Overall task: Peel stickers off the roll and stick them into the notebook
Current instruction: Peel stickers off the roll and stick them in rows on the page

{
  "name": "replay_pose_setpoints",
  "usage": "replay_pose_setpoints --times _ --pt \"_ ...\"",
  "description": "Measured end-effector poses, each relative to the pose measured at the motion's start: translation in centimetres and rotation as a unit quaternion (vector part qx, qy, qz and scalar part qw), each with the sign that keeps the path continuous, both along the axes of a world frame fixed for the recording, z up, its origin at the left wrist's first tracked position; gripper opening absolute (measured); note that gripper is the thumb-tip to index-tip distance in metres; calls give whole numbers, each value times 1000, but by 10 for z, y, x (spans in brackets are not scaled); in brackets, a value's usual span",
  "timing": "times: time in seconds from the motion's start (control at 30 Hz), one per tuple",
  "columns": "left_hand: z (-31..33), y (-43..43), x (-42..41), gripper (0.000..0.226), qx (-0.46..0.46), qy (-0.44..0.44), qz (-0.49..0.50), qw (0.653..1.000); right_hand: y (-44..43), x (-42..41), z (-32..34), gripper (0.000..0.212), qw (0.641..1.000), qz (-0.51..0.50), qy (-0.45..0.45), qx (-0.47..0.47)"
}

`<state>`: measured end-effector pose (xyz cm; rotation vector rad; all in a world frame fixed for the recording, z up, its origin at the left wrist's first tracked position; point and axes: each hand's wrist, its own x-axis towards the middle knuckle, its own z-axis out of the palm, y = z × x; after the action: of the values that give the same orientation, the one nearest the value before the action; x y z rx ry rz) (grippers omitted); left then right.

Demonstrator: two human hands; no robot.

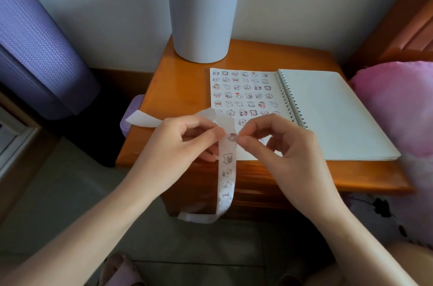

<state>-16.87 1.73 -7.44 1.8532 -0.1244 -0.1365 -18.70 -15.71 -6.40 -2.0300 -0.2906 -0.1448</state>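
The left hand (pixel 185 140) curls its fingers round the sticker strip (pixel 226 175) and pinches it, with the rest hanging down in front of the wooden table (pixel 185 79). The right hand (pixel 283 145) pinches a sticker (pixel 232 137) on the strip between thumb and forefinger. The open notebook (pixel 328 112) lies just behind, rows of stickers covering its left page.

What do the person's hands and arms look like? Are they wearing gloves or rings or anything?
No gloves. The left hand and the right hand are both bare, with no rings showing. The left arm and the right arm are bare too, right to the picture's edge: no sleeves, watch or bracelets in view.
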Motion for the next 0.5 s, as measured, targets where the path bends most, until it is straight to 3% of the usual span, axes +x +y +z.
replay_pose_setpoints --times 0.2,0.5 --pt "-2 2 -2 12 25 -11 -2 1000 -32 16 7 3 994 -82 63 15" --pt "-4 1 -1 10 65 -15 -8 998 -49 23 2 7 983 -128 105 -81"
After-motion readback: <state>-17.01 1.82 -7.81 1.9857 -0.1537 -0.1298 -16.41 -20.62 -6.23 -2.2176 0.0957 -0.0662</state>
